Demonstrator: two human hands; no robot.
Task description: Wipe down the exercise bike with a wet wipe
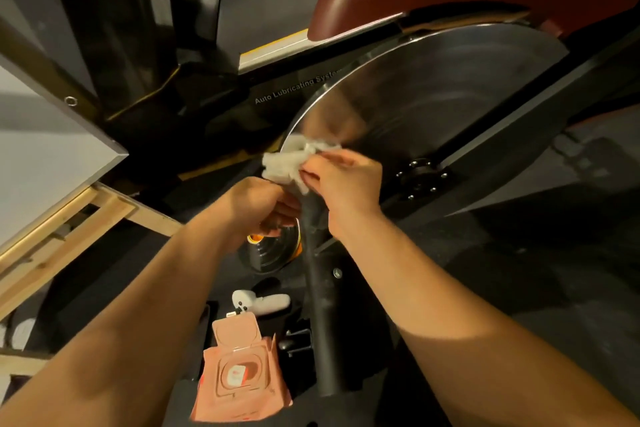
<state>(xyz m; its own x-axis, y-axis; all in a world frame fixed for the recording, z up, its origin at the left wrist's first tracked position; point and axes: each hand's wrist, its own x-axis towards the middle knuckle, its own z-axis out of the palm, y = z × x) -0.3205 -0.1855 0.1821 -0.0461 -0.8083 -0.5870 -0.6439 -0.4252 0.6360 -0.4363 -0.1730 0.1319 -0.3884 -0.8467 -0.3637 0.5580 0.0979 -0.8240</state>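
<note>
One white, crumpled wet wipe [285,165] is bunched against the lower rim of the exercise bike's [512,125] single shiny flywheel [433,97]. The right hand [346,184] pinches it. The left hand [263,208], just below, has curled fingers; what they grip cannot be told. One pink wipe pack [239,381] lies below, lid open.

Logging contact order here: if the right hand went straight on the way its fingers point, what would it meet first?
The right hand points left into the wet wipe it pinches. Just beyond lies the flywheel, near its rim, though depth is unclear.
</note>
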